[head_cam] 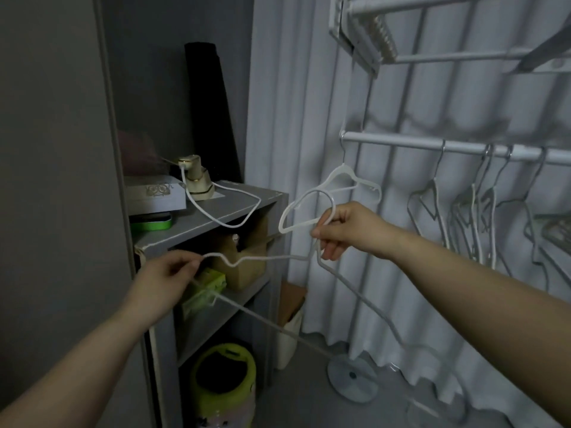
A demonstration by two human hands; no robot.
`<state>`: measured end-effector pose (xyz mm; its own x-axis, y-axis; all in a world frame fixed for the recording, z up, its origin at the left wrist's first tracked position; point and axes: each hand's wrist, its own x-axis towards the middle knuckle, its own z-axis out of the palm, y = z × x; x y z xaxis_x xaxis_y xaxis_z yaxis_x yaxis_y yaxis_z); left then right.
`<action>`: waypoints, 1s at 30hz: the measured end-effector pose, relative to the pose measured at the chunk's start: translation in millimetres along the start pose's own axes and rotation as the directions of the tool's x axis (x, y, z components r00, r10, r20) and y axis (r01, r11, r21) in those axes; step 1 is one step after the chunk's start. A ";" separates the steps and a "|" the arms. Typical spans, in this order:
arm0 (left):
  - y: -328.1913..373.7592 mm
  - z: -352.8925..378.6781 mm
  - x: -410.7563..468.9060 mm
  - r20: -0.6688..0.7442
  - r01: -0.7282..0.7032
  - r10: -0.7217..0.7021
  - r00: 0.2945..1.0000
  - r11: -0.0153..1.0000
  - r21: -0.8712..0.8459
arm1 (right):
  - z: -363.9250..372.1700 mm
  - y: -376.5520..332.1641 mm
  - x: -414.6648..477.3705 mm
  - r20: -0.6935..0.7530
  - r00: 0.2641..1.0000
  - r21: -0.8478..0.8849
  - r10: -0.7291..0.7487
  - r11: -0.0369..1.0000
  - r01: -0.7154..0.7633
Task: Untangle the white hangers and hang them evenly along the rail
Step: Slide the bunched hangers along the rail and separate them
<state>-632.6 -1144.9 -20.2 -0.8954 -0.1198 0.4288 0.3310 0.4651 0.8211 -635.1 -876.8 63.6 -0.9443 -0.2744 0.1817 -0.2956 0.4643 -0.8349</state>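
Left hand (163, 281), near left: thumb and curled fingertips pinch one shoulder tip of a white hanger (272, 258). The hanger frame spans between both hands in mid-air, tilted, with its bottom bar running down and right toward the floor. Right hand (349, 231), slightly farther and to the right: fingers curled round the hanger's neck. A white loop (309, 192) curves up and left out of this fist; own hook or part of a second hanger, cannot tell. Left, behind the left hand: grey shelf unit (244, 199) with a white cable (234, 193) draped across its top, and a yellow-green bin (222, 396) at its foot. Farther right: horizontal rail (417, 145). A lone hanger (343, 174) hangs at the rail's left end, just beyond the loop. A bunched group of hangers (475, 217) hangs further right, apart from it. White curtain (309, 88) lies behind everything.
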 end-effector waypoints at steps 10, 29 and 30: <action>69.8 71.0 -39.5 0.662 0.164 -0.006 0.749 0.970 -0.177 | 12.7 10.5 9.4 -0.209 0.977 -0.061 0.034 0.997 -0.047; 104.4 170.3 82.9 0.432 0.057 0.132 0.892 0.916 -0.397 | -165.7 46.0 58.8 -0.421 0.870 -0.869 -0.256 0.389 -0.306; 108.3 178.0 89.8 0.421 0.050 0.137 0.897 0.914 -0.403 | -176.1 49.8 62.7 -0.430 0.861 -0.875 -0.272 0.360 -0.323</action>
<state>-730.2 -949.2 40.2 -0.8830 0.3256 0.3379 0.3776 0.0655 0.9236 -734.5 -722.6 125.0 -0.7946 -0.0007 0.6072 0.0719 0.9929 0.0952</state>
